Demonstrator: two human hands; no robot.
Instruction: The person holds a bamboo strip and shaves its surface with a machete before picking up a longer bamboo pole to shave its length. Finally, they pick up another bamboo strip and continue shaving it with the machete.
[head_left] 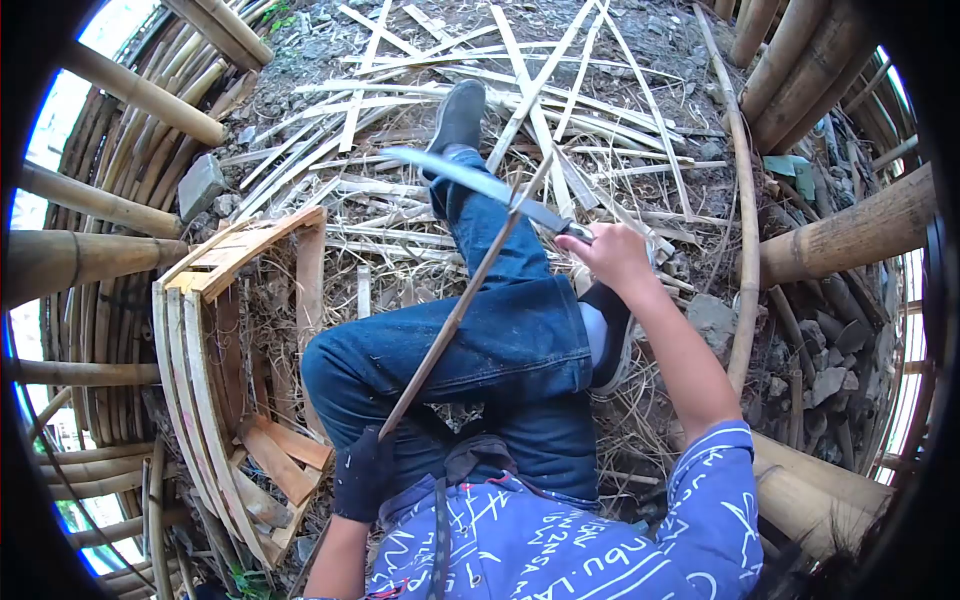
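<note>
My left hand [360,470], in a dark glove, is closed around the lower end of a long bamboo strip [450,320] near my waist. The strip slants up and away across my crossed legs. In my bare right hand [610,258] is the dark handle of a large knife [470,180], its long blade pointing left. Blade and strip cross near the strip's far end, where a small curl of bamboo stands up. Beneath them lie my jeans [450,350] and one grey shoe [461,115].
Many split bamboo strips [600,130] and shavings cover the stony ground ahead. A wooden crate [200,400] stands at my left, a concrete block [202,187] beyond it. Thick bamboo poles [850,230] stand on both sides, and a long thin pole [745,200] lies at my right.
</note>
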